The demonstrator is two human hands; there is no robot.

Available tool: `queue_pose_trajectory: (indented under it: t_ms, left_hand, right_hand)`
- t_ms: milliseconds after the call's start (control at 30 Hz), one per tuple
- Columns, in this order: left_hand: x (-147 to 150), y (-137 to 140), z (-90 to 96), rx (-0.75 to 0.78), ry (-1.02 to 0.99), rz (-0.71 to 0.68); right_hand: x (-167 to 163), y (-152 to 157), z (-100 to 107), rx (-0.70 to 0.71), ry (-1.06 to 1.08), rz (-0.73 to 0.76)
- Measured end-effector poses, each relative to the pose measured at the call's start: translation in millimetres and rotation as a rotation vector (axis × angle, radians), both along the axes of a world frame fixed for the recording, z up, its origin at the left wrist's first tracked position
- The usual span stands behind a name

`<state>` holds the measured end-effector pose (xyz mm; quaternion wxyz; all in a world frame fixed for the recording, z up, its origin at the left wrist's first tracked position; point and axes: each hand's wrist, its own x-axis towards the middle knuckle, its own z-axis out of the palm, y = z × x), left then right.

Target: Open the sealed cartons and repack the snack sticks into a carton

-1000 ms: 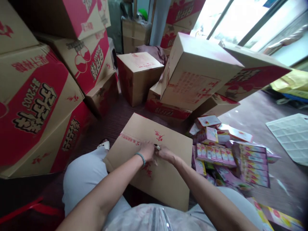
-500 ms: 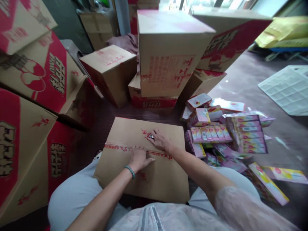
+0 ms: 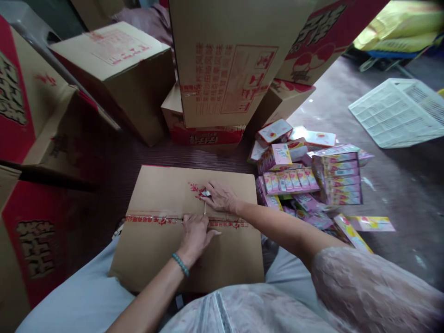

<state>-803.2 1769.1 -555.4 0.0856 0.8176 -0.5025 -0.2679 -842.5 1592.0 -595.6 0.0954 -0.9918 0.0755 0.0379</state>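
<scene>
A closed cardboard box (image 3: 149, 249) lies across my lap, with a strip of red-printed clear tape (image 3: 156, 220) along its middle seam. My left hand (image 3: 194, 236) rests on the tape, fingertips bent against the seam and thumb stretched out to the right. Just beyond it, my right hand (image 3: 222, 198) is closed over a small shiny, whitish blade-like piece (image 3: 206, 193) beside the red print. Its exact kind is too small to make out. A thin pale line runs between the two hands near the seam.
Packets and small candy boxes (image 3: 291, 181) are heaped on the floor at the right. Large cartons stand ahead (image 3: 222, 78) and at the left (image 3: 38, 245). A white plastic crate (image 3: 391, 113) and yellow sacks (image 3: 398, 27) are farther right.
The view has tilted down and closer. Both hands remain on the box; the left fingertips are more bent at the seam, and a thin pale line now shows between the hands.
</scene>
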Motion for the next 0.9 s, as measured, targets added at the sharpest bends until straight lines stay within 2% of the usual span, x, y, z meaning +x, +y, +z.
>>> queue_pose_trajectory:
  t_ms: [133,267,367,500,633,767,900]
  left_hand:
    - [-6.1,4.8,14.0,-0.025,0.021,0.026]
    - [-21.1,26.4,54.1,-0.163,-0.035,0.033]
    - [-30.8,48.5,85.9,-0.271,-0.062,-0.055]
    - [-40.4,80.2,113.6,-0.282,-0.011,-0.158]
    - [-56.2,115.8,131.6,-0.287,0.019,-0.132]
    - [-76.1,147.1,143.0,-0.34,-0.018,-0.014]
    - [-82.0,164.1,143.3,-0.436,-0.182,0.101]
  right_hand:
    - [4.2,-4.8,-4.3,0.027,0.014,0.015]
    - [4.6,-4.6,-6.6,0.023,-0.002,0.02]
    - [1.7,-2.0,-5.6,0.027,-0.016,0.003]
    - [-1.8,3.1,-1.9,0.026,-0.021,0.004]
    - [-2.7,11.8,4.6,0.014,-0.02,-0.032]
    - [-10.6,15.9,12.9,0.013,-0.06,-0.057]
    - [-49.1,9.0,16.2,-0.031,-0.069,-0.231]
